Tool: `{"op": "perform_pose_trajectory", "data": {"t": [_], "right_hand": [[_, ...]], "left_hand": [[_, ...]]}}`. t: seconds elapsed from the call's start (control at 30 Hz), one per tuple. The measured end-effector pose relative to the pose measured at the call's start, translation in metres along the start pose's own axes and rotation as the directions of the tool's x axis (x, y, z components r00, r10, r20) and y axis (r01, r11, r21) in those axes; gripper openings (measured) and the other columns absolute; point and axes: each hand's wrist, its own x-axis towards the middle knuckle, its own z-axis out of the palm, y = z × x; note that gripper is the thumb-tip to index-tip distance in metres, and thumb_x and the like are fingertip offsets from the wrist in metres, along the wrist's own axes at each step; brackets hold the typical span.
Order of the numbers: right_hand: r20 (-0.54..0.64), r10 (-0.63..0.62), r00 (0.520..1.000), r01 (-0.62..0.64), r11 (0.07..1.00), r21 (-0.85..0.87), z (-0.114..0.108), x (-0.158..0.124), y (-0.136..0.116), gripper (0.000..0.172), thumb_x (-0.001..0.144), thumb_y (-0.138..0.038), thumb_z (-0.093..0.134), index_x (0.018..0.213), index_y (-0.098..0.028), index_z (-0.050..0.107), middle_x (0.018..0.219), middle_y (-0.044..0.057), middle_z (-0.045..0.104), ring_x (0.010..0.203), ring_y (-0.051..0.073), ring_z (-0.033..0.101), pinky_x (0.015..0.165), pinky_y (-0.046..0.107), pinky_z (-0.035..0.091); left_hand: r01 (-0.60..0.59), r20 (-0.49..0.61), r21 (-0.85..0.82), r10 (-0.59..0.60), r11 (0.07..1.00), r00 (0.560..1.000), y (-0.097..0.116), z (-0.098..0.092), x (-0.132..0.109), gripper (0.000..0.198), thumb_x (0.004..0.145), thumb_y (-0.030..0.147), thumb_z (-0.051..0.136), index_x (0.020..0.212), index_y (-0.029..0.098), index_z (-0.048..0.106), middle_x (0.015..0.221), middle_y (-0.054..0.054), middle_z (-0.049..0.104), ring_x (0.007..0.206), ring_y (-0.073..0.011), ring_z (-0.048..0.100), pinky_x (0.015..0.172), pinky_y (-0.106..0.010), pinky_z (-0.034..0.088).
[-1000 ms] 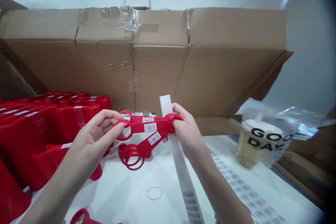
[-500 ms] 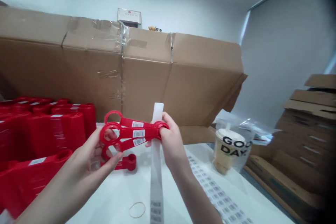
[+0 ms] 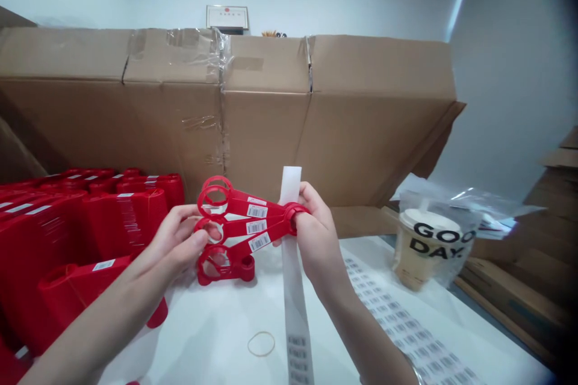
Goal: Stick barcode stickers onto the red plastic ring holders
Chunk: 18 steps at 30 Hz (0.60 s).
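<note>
Several flat red plastic pieces (image 3: 244, 225) with ring-shaped ends are fanned out between my hands, with white barcode labels on them. My right hand (image 3: 318, 231) is closed around their narrow ends, together with a white strip of label backing (image 3: 291, 289). The strip hangs down toward me, with printed barcodes near its lower end. My left hand (image 3: 183, 237) has its thumb and fingers closed at the large rings on the left. Under the fan, another red piece (image 3: 247, 267) rests on the table.
Stacked red plastic pieces (image 3: 121, 222) fill the left side of the white table (image 3: 217, 331). A rubber band (image 3: 261, 343) lies in front. To the right are a barcode label sheet (image 3: 397, 319) and a bagged drink cup (image 3: 422, 246). A large cardboard box (image 3: 266, 126) stands behind.
The view has swung a little to the left. The red pieces are spread wider, and my left fingers have shifted along the rings. My right hand keeps its hold on the pieces and strip.
</note>
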Motion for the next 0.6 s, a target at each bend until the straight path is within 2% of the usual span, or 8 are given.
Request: {"op": "perform_pose_trajectory", "data": {"t": [0.07, 0.13, 0.23, 0.33, 0.43, 0.5, 0.6], "right_hand": [[-0.030, -0.085, 0.996, 0.084, 0.996, -0.031, 0.002, -0.003, 0.000, 0.017, 0.070, -0.010, 0.043, 0.080, -0.022, 0.050, 0.064, -0.005, 0.052, 0.051, 0.009, 0.046, 0.046, 0.025, 0.034], [-0.047, -0.207, 0.977, 0.204, 0.977, -0.069, 0.003, -0.007, 0.002, 0.017, 0.075, -0.008, 0.042, 0.082, -0.022, 0.049, 0.069, -0.004, 0.054, 0.055, 0.009, 0.047, 0.049, 0.025, 0.034], [-0.005, -0.359, 0.933, 0.354, 0.924, -0.146, 0.003, -0.010, 0.006, 0.020, 0.079, -0.005, 0.040, 0.086, -0.023, 0.047, 0.071, -0.004, 0.053, 0.058, 0.011, 0.045, 0.051, 0.026, 0.034], [0.089, -0.469, 0.879, 0.475, 0.844, -0.250, 0.001, -0.013, 0.009, 0.026, 0.078, -0.001, 0.039, 0.088, -0.023, 0.048, 0.069, -0.005, 0.048, 0.056, 0.010, 0.040, 0.049, 0.027, 0.031], [0.146, -0.543, 0.827, 0.559, 0.769, -0.310, 0.000, -0.014, 0.009, 0.032, 0.075, 0.003, 0.038, 0.090, -0.024, 0.048, 0.068, -0.006, 0.048, 0.054, 0.009, 0.039, 0.048, 0.027, 0.029], [0.151, -0.562, 0.813, 0.578, 0.752, -0.317, -0.001, -0.014, 0.009, 0.035, 0.072, 0.003, 0.038, 0.091, -0.024, 0.048, 0.069, -0.006, 0.047, 0.055, 0.010, 0.040, 0.048, 0.027, 0.031], [0.133, -0.550, 0.824, 0.562, 0.765, -0.315, -0.002, -0.013, 0.009, 0.035, 0.071, 0.002, 0.038, 0.092, -0.024, 0.048, 0.069, -0.006, 0.043, 0.056, 0.011, 0.042, 0.048, 0.027, 0.033]], "left_hand": [[0.121, -0.008, -0.040, -0.121, 0.992, 0.993, -0.004, 0.005, 0.006, 0.042, 0.084, 0.053, 0.065, 0.106, 0.025, 0.044, 0.084, 0.000, 0.058, 0.064, -0.0185, 0.067, 0.051, -0.029, 0.056], [0.224, 0.041, -0.071, -0.222, 0.972, 0.974, -0.005, 0.010, 0.009, 0.054, 0.080, 0.068, 0.063, 0.100, 0.023, 0.042, 0.069, 0.002, 0.052, 0.062, -0.0240, 0.068, 0.048, -0.035, 0.057], [0.268, 0.109, -0.097, -0.257, 0.959, 0.960, -0.001, 0.014, 0.009, 0.064, 0.075, 0.081, 0.057, 0.094, 0.020, 0.049, 0.058, 0.002, 0.046, 0.055, -0.0213, 0.061, 0.041, -0.030, 0.052], [0.247, 0.042, -0.096, -0.244, 0.964, 0.969, 0.003, 0.011, 0.007, 0.058, 0.084, 0.076, 0.049, 0.089, 0.018, 0.055, 0.056, 0.000, 0.050, 0.046, -0.0129, 0.050, 0.037, -0.020, 0.042], [0.191, 0.020, -0.098, -0.190, 0.977, 0.982, 0.001, 0.007, 0.006, 0.050, 0.087, 0.069, 0.054, 0.084, 0.018, 0.055, 0.058, -0.001, 0.054, 0.045, -0.0110, 0.048, 0.041, -0.020, 0.043], [0.133, 0.034, -0.123, -0.130, 0.983, 0.991, -0.002, 0.004, 0.006, 0.047, 0.086, 0.066, 0.058, 0.082, 0.019, 0.055, 0.061, -0.001, 0.056, 0.049, -0.0131, 0.052, 0.045, -0.023, 0.047], [0.075, 0.017, -0.180, -0.073, 0.981, 0.997, -0.005, 0.001, 0.005, 0.039, 0.087, 0.058, 0.061, 0.082, 0.020, 0.056, 0.073, -0.002, 0.061, 0.058, -0.0149, 0.057, 0.054, -0.026, 0.053]]}}
